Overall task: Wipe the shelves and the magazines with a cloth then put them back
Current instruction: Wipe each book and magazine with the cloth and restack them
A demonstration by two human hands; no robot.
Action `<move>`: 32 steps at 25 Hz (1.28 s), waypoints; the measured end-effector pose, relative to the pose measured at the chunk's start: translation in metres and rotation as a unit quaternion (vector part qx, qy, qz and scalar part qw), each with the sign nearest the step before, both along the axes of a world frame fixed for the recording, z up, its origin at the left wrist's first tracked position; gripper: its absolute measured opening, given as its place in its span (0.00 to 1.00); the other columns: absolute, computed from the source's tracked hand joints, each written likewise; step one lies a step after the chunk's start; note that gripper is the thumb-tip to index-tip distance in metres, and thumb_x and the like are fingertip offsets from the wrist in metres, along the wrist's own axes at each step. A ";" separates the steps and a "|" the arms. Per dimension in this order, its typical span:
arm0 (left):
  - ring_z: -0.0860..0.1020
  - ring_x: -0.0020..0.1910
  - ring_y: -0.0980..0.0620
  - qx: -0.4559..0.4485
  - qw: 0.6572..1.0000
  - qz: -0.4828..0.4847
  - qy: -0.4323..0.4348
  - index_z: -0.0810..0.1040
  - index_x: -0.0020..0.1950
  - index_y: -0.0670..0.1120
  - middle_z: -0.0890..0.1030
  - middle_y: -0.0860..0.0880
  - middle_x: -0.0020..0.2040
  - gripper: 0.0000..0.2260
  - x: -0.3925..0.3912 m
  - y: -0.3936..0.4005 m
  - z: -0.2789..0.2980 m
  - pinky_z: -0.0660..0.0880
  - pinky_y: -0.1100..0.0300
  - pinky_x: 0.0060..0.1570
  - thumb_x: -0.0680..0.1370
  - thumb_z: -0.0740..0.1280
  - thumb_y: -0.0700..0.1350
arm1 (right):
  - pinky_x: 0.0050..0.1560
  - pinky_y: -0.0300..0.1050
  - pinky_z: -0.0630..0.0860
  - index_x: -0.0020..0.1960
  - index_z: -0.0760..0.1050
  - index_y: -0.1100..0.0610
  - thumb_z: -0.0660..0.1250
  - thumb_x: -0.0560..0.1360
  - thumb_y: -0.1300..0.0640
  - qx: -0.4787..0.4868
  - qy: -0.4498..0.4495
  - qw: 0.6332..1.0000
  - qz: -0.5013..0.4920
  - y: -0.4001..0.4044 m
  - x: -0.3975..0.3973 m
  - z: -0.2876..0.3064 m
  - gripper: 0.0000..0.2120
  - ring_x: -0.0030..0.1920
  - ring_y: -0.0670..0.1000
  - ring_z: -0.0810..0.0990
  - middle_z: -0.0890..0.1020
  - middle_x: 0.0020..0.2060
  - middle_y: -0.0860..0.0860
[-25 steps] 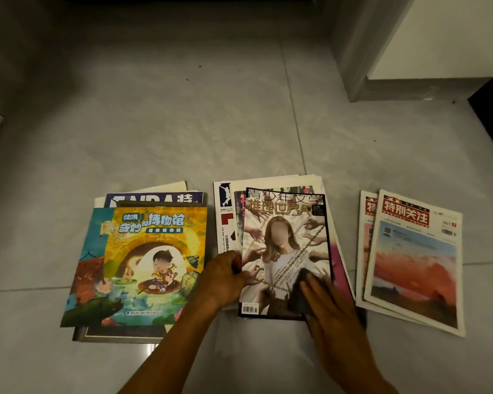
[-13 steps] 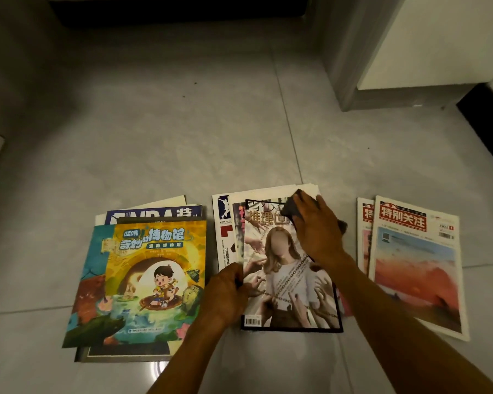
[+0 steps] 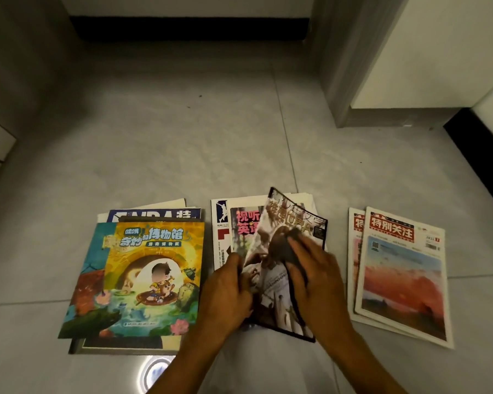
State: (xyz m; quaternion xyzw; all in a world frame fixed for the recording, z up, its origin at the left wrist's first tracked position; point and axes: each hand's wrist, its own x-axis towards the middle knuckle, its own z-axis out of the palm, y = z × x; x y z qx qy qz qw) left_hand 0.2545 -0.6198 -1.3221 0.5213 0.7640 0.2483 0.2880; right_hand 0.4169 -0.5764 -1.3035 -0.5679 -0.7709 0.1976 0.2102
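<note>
Three piles of magazines lie on the grey tiled floor. From the middle pile (image 3: 234, 223), a dark-bordered magazine (image 3: 291, 223) is lifted and tilted to the right. My left hand (image 3: 225, 291) grips its left edge. My right hand (image 3: 316, 277) presses a dark cloth (image 3: 292, 251) flat against the magazine's cover, and the fingers hide most of the cloth. The left pile is topped by a colourful cartoon magazine (image 3: 143, 277). On top of the right pile lies a white magazine with a red sunset picture (image 3: 402, 277).
A grey wall corner and skirting (image 3: 345, 89) stand at the back right. A dark gap under a cabinet (image 3: 191, 27) runs along the back. Bare floor tiles (image 3: 168, 143) stretch beyond the piles. A light reflects off the floor (image 3: 154, 371) near me.
The top magazine of the middle pile has gone from flat to lifted and tilted right. My right hand with the cloth came back down from the cover's top edge to its middle.
</note>
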 end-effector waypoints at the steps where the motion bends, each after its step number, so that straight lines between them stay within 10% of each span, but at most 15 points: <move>1: 0.82 0.46 0.49 0.035 0.999 -0.005 0.011 0.69 0.55 0.53 0.82 0.49 0.50 0.06 0.002 0.000 0.007 0.81 0.52 0.45 0.79 0.63 0.47 | 0.65 0.55 0.69 0.74 0.61 0.48 0.63 0.76 0.52 0.054 0.024 0.998 0.002 0.015 -0.002 0.013 0.28 0.67 0.58 0.69 0.68 0.71 0.52; 5: 0.83 0.46 0.47 0.152 0.980 -0.097 0.087 0.72 0.62 0.47 0.83 0.45 0.50 0.14 0.004 -0.002 0.029 0.81 0.55 0.45 0.77 0.66 0.42 | 0.58 0.60 0.72 0.66 0.73 0.54 0.78 0.57 0.61 0.127 -0.202 0.955 0.175 0.047 -0.017 0.045 0.37 0.62 0.60 0.71 0.76 0.63 0.54; 7: 0.83 0.44 0.49 0.152 0.974 -0.142 0.093 0.74 0.61 0.48 0.83 0.47 0.48 0.13 -0.004 0.001 0.044 0.81 0.55 0.43 0.77 0.67 0.44 | 0.60 0.56 0.69 0.64 0.74 0.52 0.76 0.64 0.60 0.064 -0.233 0.947 0.210 0.054 -0.006 0.052 0.30 0.62 0.57 0.70 0.78 0.61 0.51; 10: 0.81 0.45 0.58 0.037 0.986 -0.073 -0.146 0.80 0.54 0.55 0.83 0.56 0.47 0.09 -0.018 0.007 0.058 0.79 0.62 0.45 0.74 0.71 0.46 | 0.59 0.48 0.65 0.60 0.74 0.48 0.70 0.73 0.58 -0.025 -0.167 0.965 0.201 0.067 0.028 0.051 0.16 0.60 0.52 0.70 0.78 0.56 0.48; 13: 0.83 0.46 0.53 -0.002 0.928 0.053 -0.369 0.82 0.51 0.51 0.85 0.50 0.46 0.08 -0.008 -0.004 0.055 0.81 0.53 0.48 0.72 0.73 0.44 | 0.58 0.50 0.69 0.56 0.75 0.48 0.69 0.74 0.60 -0.094 -0.067 0.981 0.155 0.069 0.042 0.072 0.13 0.56 0.52 0.71 0.80 0.52 0.49; 18: 0.82 0.39 0.54 0.070 0.935 0.074 -0.339 0.82 0.42 0.50 0.84 0.52 0.38 0.02 0.011 -0.012 0.048 0.78 0.56 0.41 0.72 0.72 0.47 | 0.52 0.49 0.70 0.56 0.73 0.51 0.67 0.68 0.57 0.080 -0.064 0.987 0.124 0.003 -0.035 0.099 0.17 0.53 0.53 0.73 0.78 0.48 0.48; 22: 0.84 0.44 0.54 0.071 0.930 0.078 -0.353 0.83 0.47 0.49 0.86 0.52 0.43 0.05 -0.003 -0.015 0.058 0.80 0.60 0.43 0.75 0.70 0.41 | 0.58 0.52 0.69 0.58 0.72 0.45 0.68 0.72 0.56 -0.070 -0.090 0.992 0.049 0.046 0.030 0.077 0.16 0.58 0.53 0.71 0.78 0.54 0.49; 32: 0.84 0.46 0.49 0.092 0.924 0.026 -0.369 0.83 0.48 0.46 0.85 0.48 0.44 0.07 0.002 -0.012 0.069 0.80 0.49 0.48 0.72 0.70 0.45 | 0.51 0.52 0.73 0.57 0.75 0.52 0.60 0.68 0.51 0.077 -0.058 0.994 0.047 0.018 0.012 0.086 0.18 0.53 0.54 0.75 0.81 0.50 0.51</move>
